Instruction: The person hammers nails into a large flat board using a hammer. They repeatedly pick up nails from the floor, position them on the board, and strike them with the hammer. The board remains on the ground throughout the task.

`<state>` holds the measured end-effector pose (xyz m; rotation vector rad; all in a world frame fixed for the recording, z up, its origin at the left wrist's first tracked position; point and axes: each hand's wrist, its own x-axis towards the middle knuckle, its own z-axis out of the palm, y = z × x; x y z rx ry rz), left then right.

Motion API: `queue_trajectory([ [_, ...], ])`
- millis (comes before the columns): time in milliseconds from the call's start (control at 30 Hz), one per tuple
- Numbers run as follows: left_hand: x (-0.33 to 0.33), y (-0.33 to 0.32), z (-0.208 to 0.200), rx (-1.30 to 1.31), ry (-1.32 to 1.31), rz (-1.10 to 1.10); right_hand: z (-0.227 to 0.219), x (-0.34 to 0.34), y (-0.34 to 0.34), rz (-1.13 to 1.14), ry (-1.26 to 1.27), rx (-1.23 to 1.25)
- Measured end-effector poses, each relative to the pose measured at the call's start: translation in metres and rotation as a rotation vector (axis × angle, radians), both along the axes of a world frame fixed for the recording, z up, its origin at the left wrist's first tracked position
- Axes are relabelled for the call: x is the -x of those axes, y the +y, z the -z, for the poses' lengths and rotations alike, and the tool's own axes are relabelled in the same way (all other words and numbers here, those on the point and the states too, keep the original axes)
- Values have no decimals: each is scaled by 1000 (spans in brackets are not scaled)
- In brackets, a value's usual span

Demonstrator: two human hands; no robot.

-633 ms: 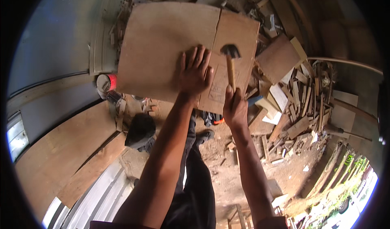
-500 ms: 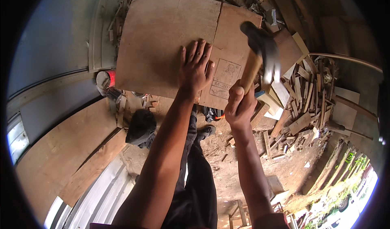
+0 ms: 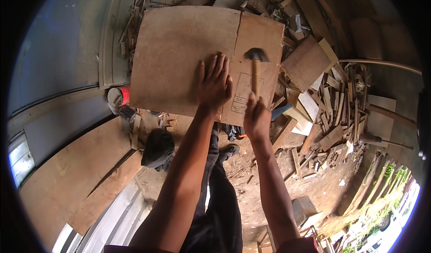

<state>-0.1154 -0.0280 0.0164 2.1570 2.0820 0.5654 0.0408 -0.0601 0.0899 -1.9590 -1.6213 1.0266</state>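
My left hand (image 3: 215, 84) lies flat, fingers stretched out, on a wide brown plywood panel (image 3: 175, 51). Beside it runs a seam, and to the right of that sits a narrower plywood piece (image 3: 265, 35) with a dark printed mark. My right hand (image 3: 257, 118) is wrapped round the wooden handle of a claw hammer (image 3: 256, 73). The hammer's dark head is over the narrower piece, right of my left fingertips; whether it touches the wood I cannot tell.
Scrap wood (image 3: 336, 104) is heaped to the right, with a blue-handled tool (image 3: 280, 111) by the panel's edge. A red-and-grey can (image 3: 119, 96) and a black bag (image 3: 158, 147) stand at the left. Long boards (image 3: 81, 158) lean at lower left.
The hammer has swung down and leftward from its raised position, its head now lower over the plywood. My left hand stays flat on the panel.
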Motion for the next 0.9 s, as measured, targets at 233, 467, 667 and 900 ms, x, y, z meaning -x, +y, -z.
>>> queue_trajectory([
  [233,-4,3,0,2,-7,-28,14,-19,0,-202,-88,18],
  [467,5,-1,0,-33,-47,-1,16,-10,3,-108,-92,34],
  [667,5,2,-3,-72,-101,16,31,-28,6,-181,-57,-150],
  [900,-1,4,3,-79,7,33,-8,-48,18,7,-17,-25],
])
